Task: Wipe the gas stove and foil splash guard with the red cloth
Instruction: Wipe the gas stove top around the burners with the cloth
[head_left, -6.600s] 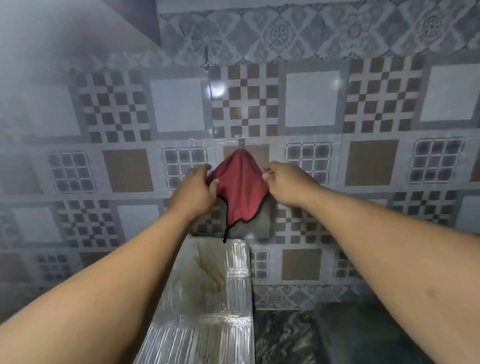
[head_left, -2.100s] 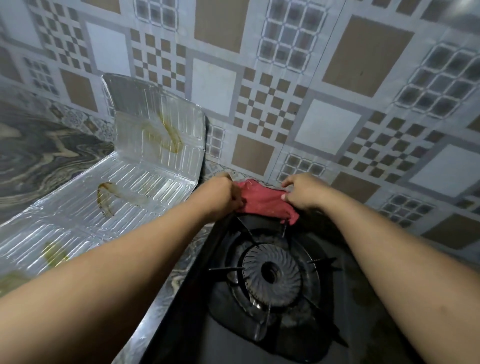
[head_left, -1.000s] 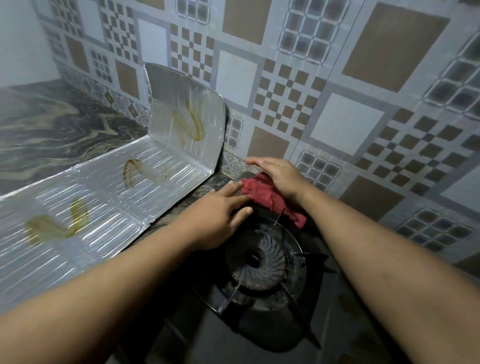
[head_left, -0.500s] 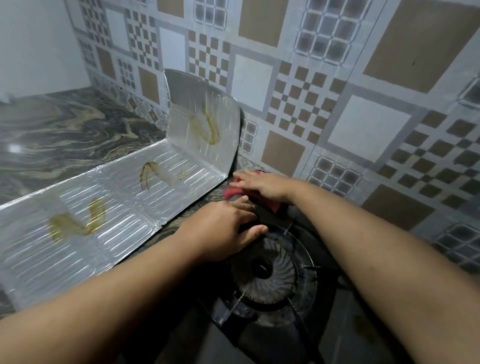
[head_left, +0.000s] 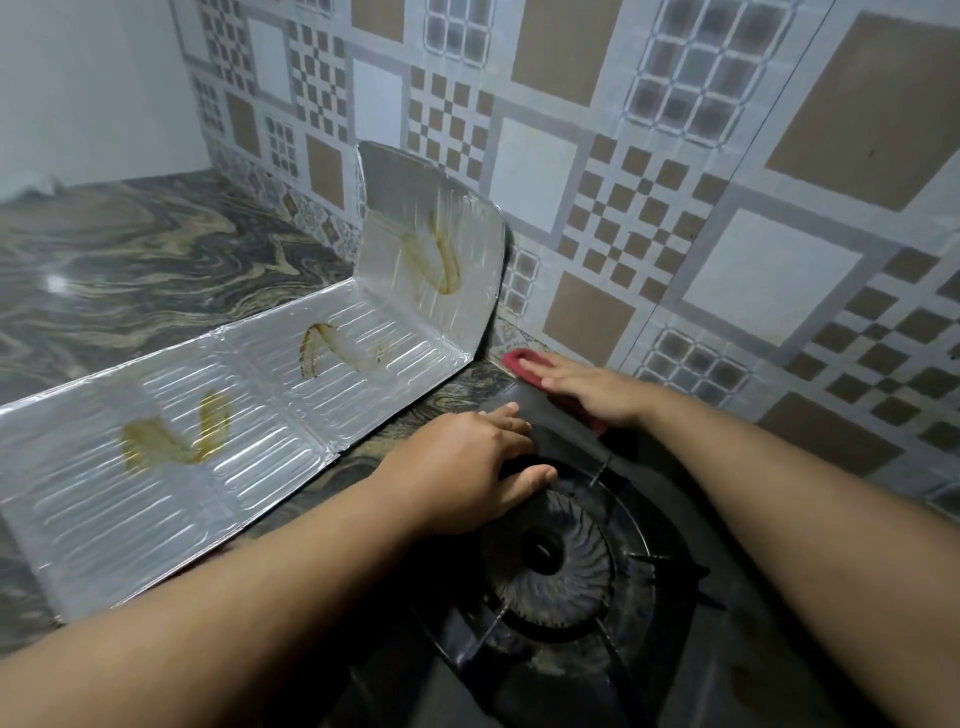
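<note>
A black gas stove (head_left: 685, 639) fills the lower middle, its round burner (head_left: 550, 551) under a metal pot stand. My right hand (head_left: 587, 389) lies flat on the red cloth (head_left: 519, 359), pressing it onto the stove's far left corner by the wall; most of the cloth is hidden under the hand. My left hand (head_left: 467, 467) rests on the stove's left edge beside the burner, fingers spread, holding nothing. The foil splash guard (head_left: 270, 395) stands folded to the left of the stove, with brownish grease streaks on its panels.
A patterned tile wall (head_left: 675, 208) rises right behind the stove. A dark marbled countertop (head_left: 130, 270) stretches away on the left beyond the foil guard, up to a plain pale wall in the corner.
The cloth came off the wall and down onto the stove's back edge. My left hand let go and settled by the burner; my right hand has slid the cloth left toward the corner.
</note>
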